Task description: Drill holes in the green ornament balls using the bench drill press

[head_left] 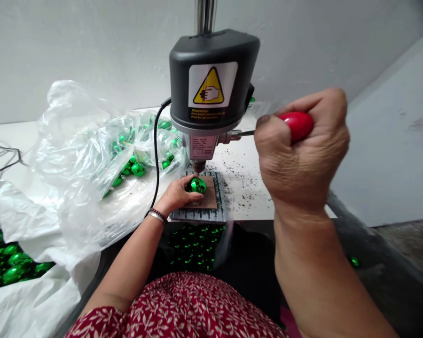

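Note:
A shiny green ball (198, 185) rests on a brown board (209, 199) on the drill press base (220, 213). My left hand (179, 193) grips the ball from the left, thumb and fingers around its side. Directly above it is the chuck (199, 166) of the drill press (211, 84), its bit at the top of the ball; whether it has entered the ball cannot be told. On the right, my right hand (299, 150) is wrapped round the red knob (299, 126) of the press's lever.
Clear plastic bags (74, 141) with green balls (138, 169) lie on the white table (246, 188) at left. More green balls (12, 263) fill a white sack at lower left. A black cord (155, 155) hangs beside the press. Dark shavings dot the table.

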A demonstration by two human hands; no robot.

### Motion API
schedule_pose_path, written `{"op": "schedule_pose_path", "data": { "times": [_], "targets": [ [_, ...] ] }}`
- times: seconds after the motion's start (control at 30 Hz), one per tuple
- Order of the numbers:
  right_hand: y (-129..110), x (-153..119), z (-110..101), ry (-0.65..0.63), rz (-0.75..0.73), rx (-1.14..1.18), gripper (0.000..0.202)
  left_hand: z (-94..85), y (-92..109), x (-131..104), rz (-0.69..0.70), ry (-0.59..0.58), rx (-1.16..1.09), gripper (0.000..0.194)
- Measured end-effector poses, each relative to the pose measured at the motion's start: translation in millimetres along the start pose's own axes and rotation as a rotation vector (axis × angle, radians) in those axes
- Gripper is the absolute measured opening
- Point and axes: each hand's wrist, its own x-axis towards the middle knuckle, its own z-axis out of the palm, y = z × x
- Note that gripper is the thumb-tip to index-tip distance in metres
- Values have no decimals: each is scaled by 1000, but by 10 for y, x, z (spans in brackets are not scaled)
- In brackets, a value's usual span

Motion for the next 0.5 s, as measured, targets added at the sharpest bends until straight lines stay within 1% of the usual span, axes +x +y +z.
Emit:
{"op": "schedule_pose_path", "data": {
  "times": [0.13, 0.23, 0.37, 0.5],
  "targets": [
    [1, -84, -67, -44, -4, -16, 13, -4, 14, -17, 12, -1, 31, 72],
    [11, -162, -88, -44, -1, -41, 12, -10, 19, -19, 17, -7, 46, 72],
    [49, -238, -79, -17, -34, -59, 12, -12, 9, -20, 38, -27, 60, 68],
    [112, -323, -60, 19, -52, -122, 13, -2, -1, -32, 34, -8, 47, 68]
  ]
}}
